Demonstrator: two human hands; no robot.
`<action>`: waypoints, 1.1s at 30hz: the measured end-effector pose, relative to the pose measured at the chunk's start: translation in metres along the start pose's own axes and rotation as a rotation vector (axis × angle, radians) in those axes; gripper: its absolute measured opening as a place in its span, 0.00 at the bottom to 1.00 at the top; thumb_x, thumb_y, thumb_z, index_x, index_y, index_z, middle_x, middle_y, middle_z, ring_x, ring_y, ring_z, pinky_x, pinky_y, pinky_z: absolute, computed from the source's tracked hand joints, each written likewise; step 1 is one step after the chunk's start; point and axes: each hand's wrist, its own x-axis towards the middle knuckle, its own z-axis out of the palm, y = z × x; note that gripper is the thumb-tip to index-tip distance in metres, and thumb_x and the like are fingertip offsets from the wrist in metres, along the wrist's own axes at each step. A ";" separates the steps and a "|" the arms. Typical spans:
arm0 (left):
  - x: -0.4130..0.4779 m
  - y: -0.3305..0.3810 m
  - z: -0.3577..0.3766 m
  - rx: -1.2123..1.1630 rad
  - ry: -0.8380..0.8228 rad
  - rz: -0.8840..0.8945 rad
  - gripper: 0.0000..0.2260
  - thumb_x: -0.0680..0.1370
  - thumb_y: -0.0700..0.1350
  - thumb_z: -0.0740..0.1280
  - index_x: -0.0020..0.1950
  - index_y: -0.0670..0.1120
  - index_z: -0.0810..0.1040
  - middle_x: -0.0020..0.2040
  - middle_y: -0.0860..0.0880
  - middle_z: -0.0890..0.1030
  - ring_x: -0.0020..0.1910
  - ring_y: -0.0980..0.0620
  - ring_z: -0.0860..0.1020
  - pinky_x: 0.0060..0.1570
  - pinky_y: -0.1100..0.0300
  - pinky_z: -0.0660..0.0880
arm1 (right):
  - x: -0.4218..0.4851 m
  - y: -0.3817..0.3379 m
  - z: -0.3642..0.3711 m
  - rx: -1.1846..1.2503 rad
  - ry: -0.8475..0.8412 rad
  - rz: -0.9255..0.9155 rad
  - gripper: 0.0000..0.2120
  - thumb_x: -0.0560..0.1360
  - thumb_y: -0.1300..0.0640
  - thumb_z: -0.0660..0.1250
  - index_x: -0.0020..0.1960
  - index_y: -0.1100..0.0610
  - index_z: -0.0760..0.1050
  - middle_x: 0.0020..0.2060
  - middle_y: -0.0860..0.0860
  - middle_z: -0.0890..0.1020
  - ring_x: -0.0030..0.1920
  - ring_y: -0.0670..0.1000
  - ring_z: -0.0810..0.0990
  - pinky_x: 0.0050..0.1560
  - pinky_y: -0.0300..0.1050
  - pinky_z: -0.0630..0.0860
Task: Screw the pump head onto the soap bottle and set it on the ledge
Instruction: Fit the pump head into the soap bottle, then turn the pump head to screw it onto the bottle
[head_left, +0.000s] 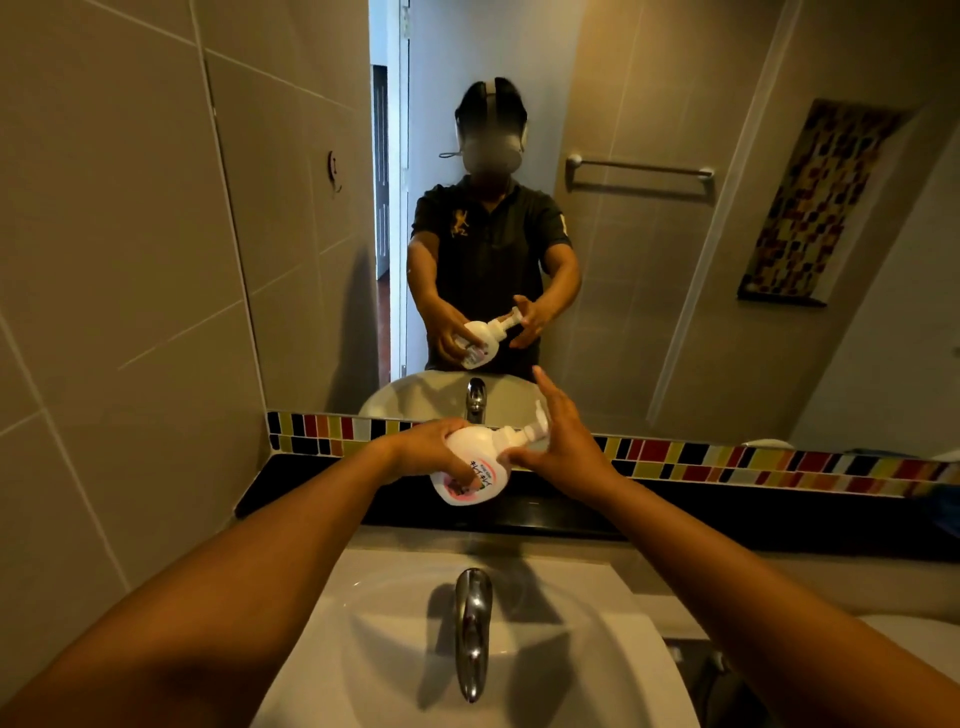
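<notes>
— Two hands, one soap bottle (470, 470): how far along?
— Pump head (530, 428) sits on it, tilted over the ledge (311, 480), twelve o'clock from the tap (471, 623). Left hand (431, 447) grips the body; right hand (566, 441), fingers straight, touches the collar. Tightening looks unfinished; setting down remains.
— Contents?
— Opaque white; level cannot be told.

Dim warm light, wide-angle edge distortion

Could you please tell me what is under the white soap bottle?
The black countertop ledge, with the white plastic soap bottle tilted in the left hand; whether they touch is hidden.
</notes>
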 end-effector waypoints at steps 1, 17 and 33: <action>0.000 0.001 -0.001 -0.024 0.002 0.007 0.28 0.70 0.40 0.75 0.67 0.49 0.70 0.59 0.47 0.78 0.60 0.46 0.77 0.61 0.49 0.77 | -0.001 -0.001 0.002 0.143 0.048 0.055 0.56 0.66 0.54 0.80 0.79 0.43 0.45 0.79 0.55 0.56 0.76 0.60 0.61 0.70 0.65 0.68; 0.005 0.014 -0.006 -0.055 0.024 0.046 0.29 0.69 0.44 0.76 0.68 0.50 0.71 0.60 0.45 0.80 0.59 0.46 0.80 0.59 0.49 0.80 | 0.005 -0.016 0.022 0.554 0.129 0.334 0.21 0.76 0.45 0.67 0.62 0.58 0.72 0.46 0.51 0.79 0.41 0.46 0.77 0.38 0.40 0.73; 0.017 0.004 -0.015 -0.054 0.024 0.007 0.22 0.70 0.42 0.76 0.61 0.52 0.73 0.58 0.47 0.80 0.60 0.45 0.79 0.60 0.49 0.79 | 0.014 0.010 0.019 0.738 -0.125 0.301 0.19 0.74 0.47 0.70 0.59 0.57 0.75 0.46 0.59 0.82 0.34 0.50 0.76 0.33 0.40 0.74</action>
